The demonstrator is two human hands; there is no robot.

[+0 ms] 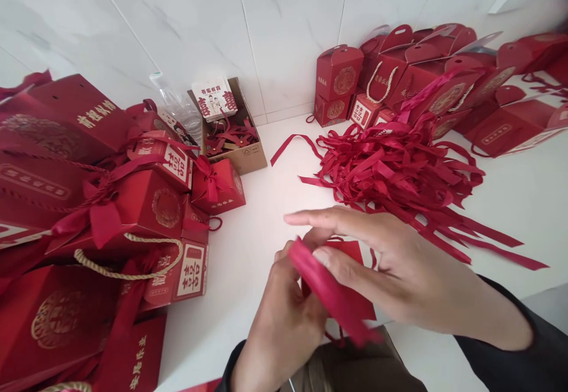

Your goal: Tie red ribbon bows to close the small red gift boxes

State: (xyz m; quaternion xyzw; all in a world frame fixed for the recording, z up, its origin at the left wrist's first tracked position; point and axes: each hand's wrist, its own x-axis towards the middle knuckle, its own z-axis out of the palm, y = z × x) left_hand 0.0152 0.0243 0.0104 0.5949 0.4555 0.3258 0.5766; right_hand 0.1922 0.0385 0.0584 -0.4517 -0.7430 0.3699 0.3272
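Left hand (290, 303): fingers curled by red box (361, 302)
Right hand (394, 256): thumb touched ribbon (323, 282), forefinger straight — I couldn't tell either grip

One head-worn camera looks forward and down over the near edge of the smooth white desk (235, 256) — close above the person's bare left hand (286, 321) and bare right hand (403, 262), which sit large at lower middle. Farther off, the white, grey-veined tile wall (293, 19) spans the top — faced roughly head-on.
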